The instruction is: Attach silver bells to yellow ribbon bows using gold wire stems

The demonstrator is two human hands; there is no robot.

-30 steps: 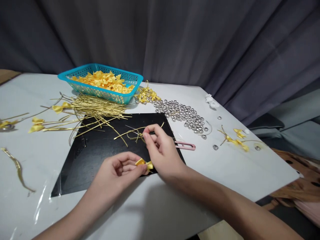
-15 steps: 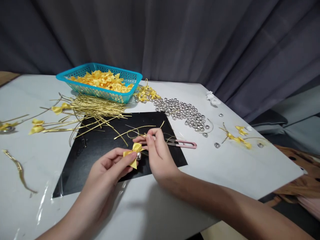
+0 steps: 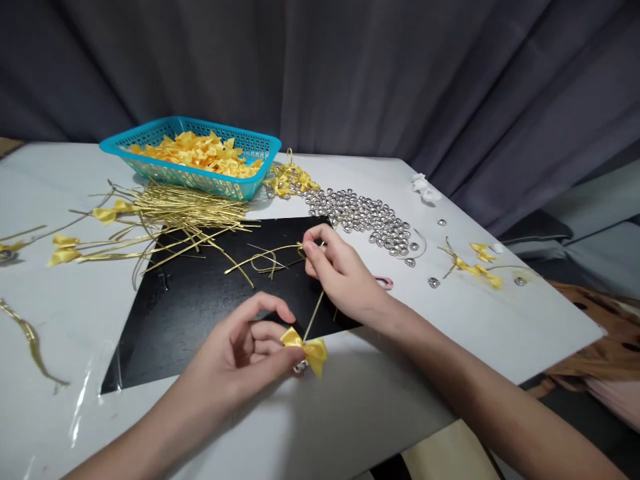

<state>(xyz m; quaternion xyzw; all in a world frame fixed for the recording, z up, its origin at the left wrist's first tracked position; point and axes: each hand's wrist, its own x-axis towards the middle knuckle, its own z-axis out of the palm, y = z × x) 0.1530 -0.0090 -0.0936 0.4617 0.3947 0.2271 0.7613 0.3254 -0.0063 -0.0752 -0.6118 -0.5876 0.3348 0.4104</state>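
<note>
A yellow ribbon bow [image 3: 315, 351] is pinched between the thumb and fingers of my left hand [image 3: 260, 347], whose index finger is raised. Just under the bow, a small silver bead [image 3: 301, 366] shows by the thumb. From the bow a gold cord [image 3: 313, 317] runs straight up toward my right hand [image 3: 340, 267]. That hand is closed in a pinch on gold cord above the black mat [image 3: 200, 313]. Left of its fingertips, a loop of cord and a thin needle [image 3: 267, 255] lie on the mat. Pink-handled thread snips [image 3: 385, 283] are mostly hidden behind my right hand.
A blue basket [image 3: 165, 172] of yellow bows stands at the back left. Gold cords [image 3: 190, 207] lie in front of it. Silver beads [image 3: 360, 217] are heaped behind the mat, beside finished-looking bows [image 3: 290, 180]. Loose bows [image 3: 475, 272] and beads lie at right.
My left hand has moved right and toward me with the bow, which has turned. My right hand has moved up and right, and the cord between them now stretches straight.
</note>
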